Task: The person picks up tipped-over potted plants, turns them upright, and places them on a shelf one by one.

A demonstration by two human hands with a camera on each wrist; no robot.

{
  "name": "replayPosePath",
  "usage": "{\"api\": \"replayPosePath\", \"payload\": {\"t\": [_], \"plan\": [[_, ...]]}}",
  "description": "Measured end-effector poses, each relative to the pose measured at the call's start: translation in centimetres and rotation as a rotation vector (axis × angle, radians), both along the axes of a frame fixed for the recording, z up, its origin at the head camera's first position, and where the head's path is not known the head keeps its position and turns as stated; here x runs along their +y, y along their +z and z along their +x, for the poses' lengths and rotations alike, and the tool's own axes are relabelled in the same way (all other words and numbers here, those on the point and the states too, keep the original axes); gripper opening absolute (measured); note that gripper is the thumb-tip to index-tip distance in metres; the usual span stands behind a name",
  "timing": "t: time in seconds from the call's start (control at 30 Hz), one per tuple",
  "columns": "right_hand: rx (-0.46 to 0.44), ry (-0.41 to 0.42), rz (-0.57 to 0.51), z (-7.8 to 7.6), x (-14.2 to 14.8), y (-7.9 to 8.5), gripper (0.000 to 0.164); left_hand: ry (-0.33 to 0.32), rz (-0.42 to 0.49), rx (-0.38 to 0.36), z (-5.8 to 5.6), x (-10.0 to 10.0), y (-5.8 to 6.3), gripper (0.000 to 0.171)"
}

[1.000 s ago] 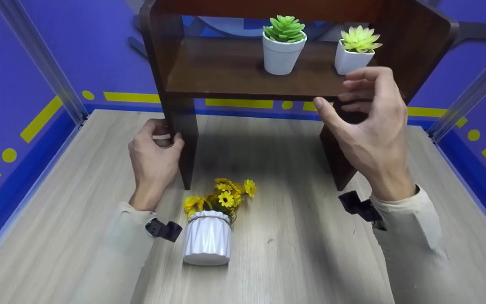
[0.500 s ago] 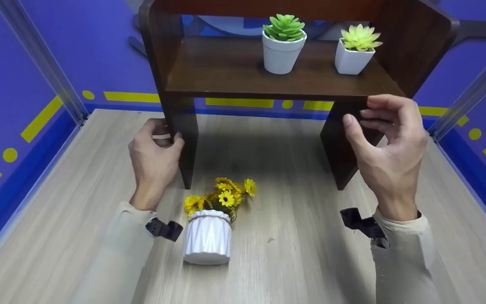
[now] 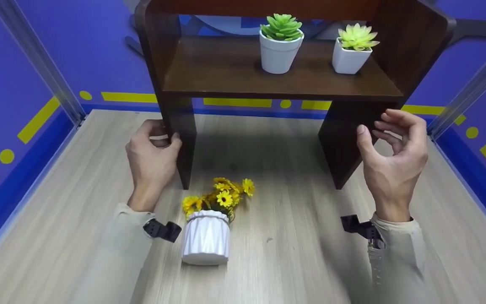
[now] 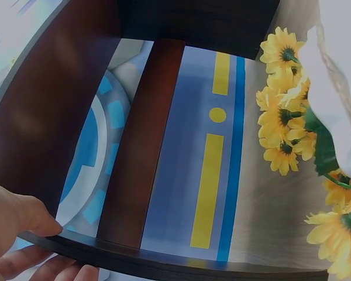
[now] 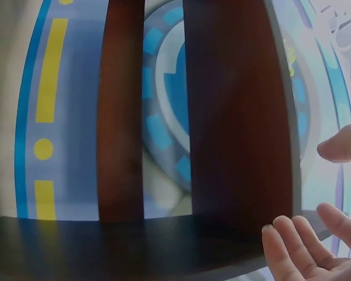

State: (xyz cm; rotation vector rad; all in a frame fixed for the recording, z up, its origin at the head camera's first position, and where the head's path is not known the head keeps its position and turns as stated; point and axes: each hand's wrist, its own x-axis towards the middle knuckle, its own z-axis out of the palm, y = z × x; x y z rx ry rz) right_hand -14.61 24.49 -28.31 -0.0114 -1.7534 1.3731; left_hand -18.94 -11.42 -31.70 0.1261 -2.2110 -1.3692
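A dark brown wooden desktop shelf (image 3: pixel 226 80) stands on the table. My left hand (image 3: pixel 152 162) grips the front edge of its left side panel; in the left wrist view the thumb (image 4: pixel 38 216) lies on the inner face, the fingers round the outside. My right hand (image 3: pixel 395 169) is raised by the right side panel (image 3: pixel 344 143), its fingers loosely bent with nothing between them and thumb. Upon the shelf board sit a green succulent in a round white pot (image 3: pixel 280 55) and, further right, a pale succulent in a square white pot (image 3: pixel 350 59).
A ribbed white pot (image 3: pixel 206 240) of yellow flowers (image 3: pixel 225 198) lies tipped on the wooden table (image 3: pixel 285 261), in front of the shelf and between my forearms. Blue walls with yellow marks (image 3: pixel 236 102) and metal corner posts (image 3: pixel 40 63) enclose the table.
My right hand has come away from in front of the pale succulent, down and rightward to the right side panel. The left hand keeps its grip, and the pots stay where they were.
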Motion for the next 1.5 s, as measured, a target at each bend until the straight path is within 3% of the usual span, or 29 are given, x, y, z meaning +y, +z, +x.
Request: {"api": "replayPosePath", "payload": {"t": [0.37, 0.6, 0.77, 1.03, 1.27, 1.5], "plan": [[-0.113, -0.126, -0.003, -1.3, 1.5, -1.6, 0.051, -0.040, 0.001, -0.014, 0.7, -0.3, -0.2, 0.027], [-0.151, -0.147, -0.053, -1.9, 2.3, -2.3, 0.051, -0.061, -0.006, -0.049, 2.1, -0.3, -0.5, 0.031], [-0.219, -0.155, -0.059, -2.1, 2.9, -2.7, 0.051, -0.096, -0.043, -0.131, 3.4, 0.1, -0.4, 0.039], [-0.288, -0.121, -0.062, -2.6, 3.9, -3.2, 0.049, -0.102, -0.118, -0.298, 5.3, 0.8, -0.1, 0.050], [-0.337, -0.086, -0.044, -2.9, 4.1, -3.8, 0.050, -0.148, -0.164, -0.378, 6.8, 1.5, 0.2, 0.037], [-0.363, -0.110, -0.047, -3.2, 4.3, -4.1, 0.043, -0.192, -0.214, -0.430, 8.0, 2.5, -0.5, 0.032]]}}
